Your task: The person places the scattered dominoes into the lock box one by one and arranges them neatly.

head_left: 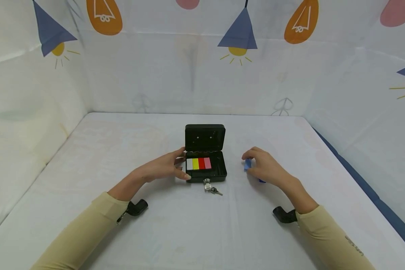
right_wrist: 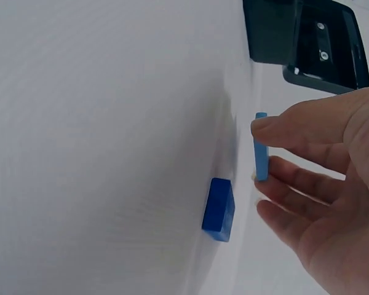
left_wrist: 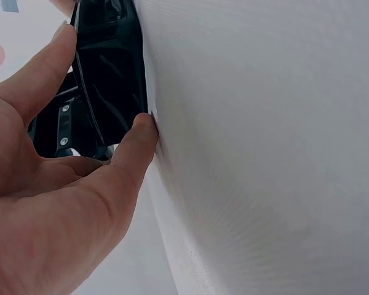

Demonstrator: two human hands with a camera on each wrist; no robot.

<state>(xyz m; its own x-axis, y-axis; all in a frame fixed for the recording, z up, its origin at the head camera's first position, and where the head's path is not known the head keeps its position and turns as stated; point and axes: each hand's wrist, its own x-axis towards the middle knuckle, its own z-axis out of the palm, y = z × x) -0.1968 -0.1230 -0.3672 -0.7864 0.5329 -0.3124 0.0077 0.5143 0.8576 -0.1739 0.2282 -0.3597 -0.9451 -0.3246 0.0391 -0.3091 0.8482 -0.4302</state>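
A small black cash box [head_left: 221,165] stands on the table with its lid [head_left: 205,138] raised. Inside, white, yellow [head_left: 195,164], red and pink blocks lie side by side toward the left. My left hand [head_left: 163,165] rests against the box's left side, thumb at the front corner, the other fingers spread along the wall. To the right of the box, my right hand [head_left: 266,165] pinches a light blue block [right_wrist: 261,147] between thumb and fingertips, close over the table. A darker blue block [right_wrist: 219,210] lies on the table below that hand, mostly hidden in the head view.
At the box's front hangs a lock [head_left: 207,184] with keys [head_left: 216,191] lying on the white table [head_left: 175,228]. White cloth walls [head_left: 148,75] with printed lamps enclose the table's back and sides. A black device [head_left: 285,215] is strapped to each wrist.
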